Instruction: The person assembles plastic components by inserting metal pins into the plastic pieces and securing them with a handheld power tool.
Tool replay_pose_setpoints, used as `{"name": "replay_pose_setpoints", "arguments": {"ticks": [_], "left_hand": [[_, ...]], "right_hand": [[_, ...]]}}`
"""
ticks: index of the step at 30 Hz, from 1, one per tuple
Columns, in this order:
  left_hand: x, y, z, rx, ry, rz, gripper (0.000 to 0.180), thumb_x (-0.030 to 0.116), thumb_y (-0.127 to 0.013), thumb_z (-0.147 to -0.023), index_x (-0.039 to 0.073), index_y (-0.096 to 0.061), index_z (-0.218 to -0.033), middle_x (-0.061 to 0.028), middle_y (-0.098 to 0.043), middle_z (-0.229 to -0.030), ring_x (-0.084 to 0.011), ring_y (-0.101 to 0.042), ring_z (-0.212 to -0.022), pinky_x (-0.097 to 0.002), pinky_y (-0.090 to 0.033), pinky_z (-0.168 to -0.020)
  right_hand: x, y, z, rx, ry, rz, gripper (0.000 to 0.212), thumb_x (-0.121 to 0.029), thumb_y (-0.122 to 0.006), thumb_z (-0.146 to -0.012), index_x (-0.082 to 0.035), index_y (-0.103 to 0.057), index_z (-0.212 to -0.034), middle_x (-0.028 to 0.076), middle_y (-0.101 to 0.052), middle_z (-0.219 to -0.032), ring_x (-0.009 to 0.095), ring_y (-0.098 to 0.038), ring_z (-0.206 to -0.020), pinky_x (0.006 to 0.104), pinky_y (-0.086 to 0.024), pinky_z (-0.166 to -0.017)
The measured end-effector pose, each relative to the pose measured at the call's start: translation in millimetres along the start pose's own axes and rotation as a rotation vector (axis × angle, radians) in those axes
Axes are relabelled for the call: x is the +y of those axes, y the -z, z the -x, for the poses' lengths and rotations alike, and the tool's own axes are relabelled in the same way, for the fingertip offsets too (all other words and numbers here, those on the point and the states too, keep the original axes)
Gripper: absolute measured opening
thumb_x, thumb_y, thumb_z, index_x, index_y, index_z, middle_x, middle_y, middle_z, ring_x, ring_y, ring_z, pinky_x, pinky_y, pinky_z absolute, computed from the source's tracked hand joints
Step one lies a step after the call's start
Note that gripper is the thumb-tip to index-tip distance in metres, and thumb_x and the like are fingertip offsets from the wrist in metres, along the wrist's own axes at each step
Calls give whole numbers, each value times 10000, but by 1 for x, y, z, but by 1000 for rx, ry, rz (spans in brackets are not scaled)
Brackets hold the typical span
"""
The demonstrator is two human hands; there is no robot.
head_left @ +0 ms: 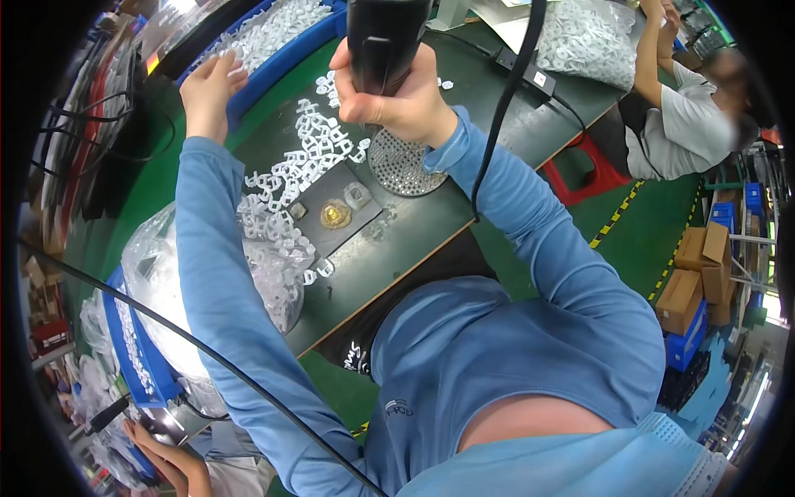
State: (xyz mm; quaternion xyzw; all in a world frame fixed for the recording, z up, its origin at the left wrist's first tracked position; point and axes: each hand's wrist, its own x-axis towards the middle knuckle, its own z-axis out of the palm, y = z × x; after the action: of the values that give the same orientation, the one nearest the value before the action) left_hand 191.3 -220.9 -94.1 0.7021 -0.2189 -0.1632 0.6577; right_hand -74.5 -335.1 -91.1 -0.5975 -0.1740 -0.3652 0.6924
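Observation:
My right hand (pixel 402 108) is wrapped round a thick black hand-held tool (pixel 383 41) at the top of the view; its upper end is cut off. At the far left my left hand (pixel 209 93) is raised beside a blue tray (pixel 248 93) full of small white plastic parts. Its fingers are curled together, and what they hold, if anything, I cannot make out. Between my arms lie loose white plastic parts (pixel 313 145) and a dark plate (pixel 335 240) bearing a brass-coloured fixture (pixel 334 214). Below my right hand sits a round metal disc (pixel 406 166) covered in small holes or studs.
An open clear bag of white parts (pixel 277 277) lies by my left forearm, another bag (pixel 586 45) at the far right. Black cables (pixel 507 99) cross the view. A red stool (pixel 584 170) stands beyond the table edge. Other people (pixel 687 124) sit at right and lower left.

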Motion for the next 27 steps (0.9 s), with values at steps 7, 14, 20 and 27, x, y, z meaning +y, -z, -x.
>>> {"name": "replay_pose_setpoints", "arguments": {"ticks": [7,14,20,27], "left_hand": [[-2,-17,65,-125,-77,-323,269,206,-747,-929,24,-757,-1127,-63,-735,-1026,-143,-688,-883,-279,-522,-753],[-7,-14,178,-228,-635,-878,226,182,-737,-900,42,-709,-1075,-104,-634,-1067,-317,-602,-1047,-411,-451,-896],[-33,-10,198,-192,-603,-985,218,192,-727,-904,51,-705,-1069,-91,-631,-1067,-319,-593,-1006,-439,-451,-852],[-42,-10,204,-182,-644,-1010,224,205,-709,-916,39,-706,-1068,-94,-626,-1055,-319,-595,-973,-445,-477,-809]], "right_hand": [[4,11,-1,7,53,102,503,-65,-879,-797,25,-610,-1212,63,-660,-813,102,-618,-714,257,-517,-654],[16,-2,-6,-27,-121,-67,751,-22,-804,-849,-27,-403,-1484,13,-546,-1261,105,-531,-1138,291,-447,-976],[8,16,-1,-233,-304,227,668,-163,-811,-845,-48,-504,-1428,34,-634,-1182,136,-587,-1123,309,-467,-984],[6,113,-33,-273,-397,1259,335,-248,-743,-908,7,-696,-1120,101,-714,-848,197,-685,-778,356,-551,-692]]}}
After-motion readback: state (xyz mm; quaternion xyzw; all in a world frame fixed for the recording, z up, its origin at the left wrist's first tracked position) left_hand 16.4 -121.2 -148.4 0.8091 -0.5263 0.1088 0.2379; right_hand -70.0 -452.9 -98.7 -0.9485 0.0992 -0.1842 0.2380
